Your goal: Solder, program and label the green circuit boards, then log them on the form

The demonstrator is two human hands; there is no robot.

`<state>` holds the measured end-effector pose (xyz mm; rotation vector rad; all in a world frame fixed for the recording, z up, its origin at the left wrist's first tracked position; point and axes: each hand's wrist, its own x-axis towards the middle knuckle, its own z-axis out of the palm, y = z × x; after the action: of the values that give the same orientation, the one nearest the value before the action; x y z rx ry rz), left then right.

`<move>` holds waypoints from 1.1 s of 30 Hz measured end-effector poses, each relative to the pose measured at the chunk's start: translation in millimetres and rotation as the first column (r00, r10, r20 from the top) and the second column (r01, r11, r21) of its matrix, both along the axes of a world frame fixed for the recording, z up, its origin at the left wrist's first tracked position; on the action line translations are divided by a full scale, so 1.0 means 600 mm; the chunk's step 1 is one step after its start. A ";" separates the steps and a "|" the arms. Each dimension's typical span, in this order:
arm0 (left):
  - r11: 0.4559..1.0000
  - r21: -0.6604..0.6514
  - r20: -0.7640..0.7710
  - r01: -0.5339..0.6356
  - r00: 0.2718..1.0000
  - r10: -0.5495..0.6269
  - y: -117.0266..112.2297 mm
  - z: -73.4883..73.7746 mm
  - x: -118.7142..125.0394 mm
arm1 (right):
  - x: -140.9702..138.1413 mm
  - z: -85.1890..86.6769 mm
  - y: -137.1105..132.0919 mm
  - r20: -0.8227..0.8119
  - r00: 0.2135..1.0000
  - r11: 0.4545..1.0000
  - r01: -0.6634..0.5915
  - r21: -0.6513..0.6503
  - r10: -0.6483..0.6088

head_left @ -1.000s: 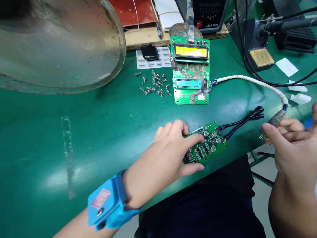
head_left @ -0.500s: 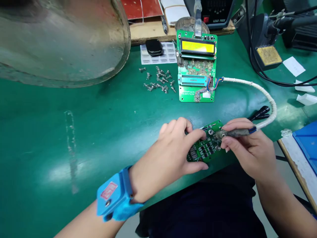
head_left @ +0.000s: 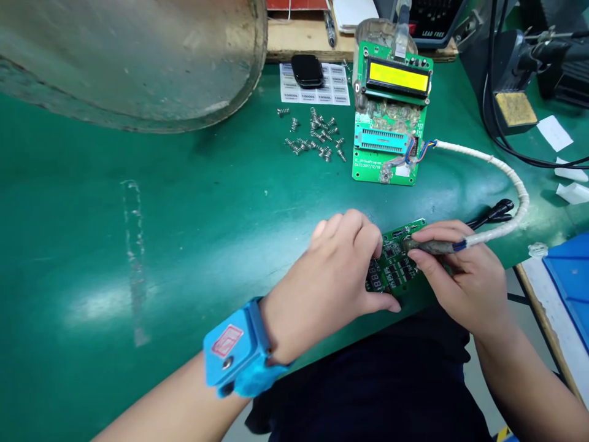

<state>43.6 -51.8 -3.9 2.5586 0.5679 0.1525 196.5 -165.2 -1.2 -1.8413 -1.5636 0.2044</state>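
Observation:
A green circuit board (head_left: 396,270) with a small digit display lies near the table's front edge. My left hand (head_left: 343,264) grips its left end between thumb and fingers, a blue wrist strap (head_left: 246,350) on that arm. In my right hand (head_left: 464,270) is a grey-wrapped probe (head_left: 430,246), pinched between thumb and fingers. Its tip meets the upper right part of the board; the exact contact is hidden. A white-wrapped cable (head_left: 501,162) runs from the probe to a green programmer board (head_left: 386,166) with a lit yellow screen (head_left: 398,76) and a teal socket.
Several small screws with springs (head_left: 322,132) lie left of the programmer, below a label sheet (head_left: 289,92) under a black object (head_left: 307,71). A large round translucent lens or cover (head_left: 151,61) overhangs the upper left. Black cables, a yellow sponge (head_left: 515,109) and a blue tray (head_left: 568,270) are at right.
The probe tip has shifted on the circuit board, away from the pins seen before, and now sits over its upper right. My left hand has tightened round the board's left end. The view has shifted slightly.

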 end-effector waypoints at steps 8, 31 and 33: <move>1.000 -0.004 -0.010 -0.003 1.000 0.003 -0.002 0.003 0.000 | -0.001 0.001 0.001 -0.039 0.999 1.000 0.002 0.000 -0.002; 1.000 -0.007 0.006 -0.001 1.000 0.001 0.001 -0.003 -0.001 | -0.005 0.004 0.006 -0.012 1.000 1.000 -0.012 0.012 0.012; 1.000 -0.005 0.007 0.000 1.000 0.000 0.001 -0.004 -0.001 | -0.007 0.006 0.008 -0.005 1.000 1.000 0.002 0.009 -0.002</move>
<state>43.1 -51.4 -6.0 2.5522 0.5645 0.1592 192.2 -160.2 2.4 -1.8342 -1.5567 0.2013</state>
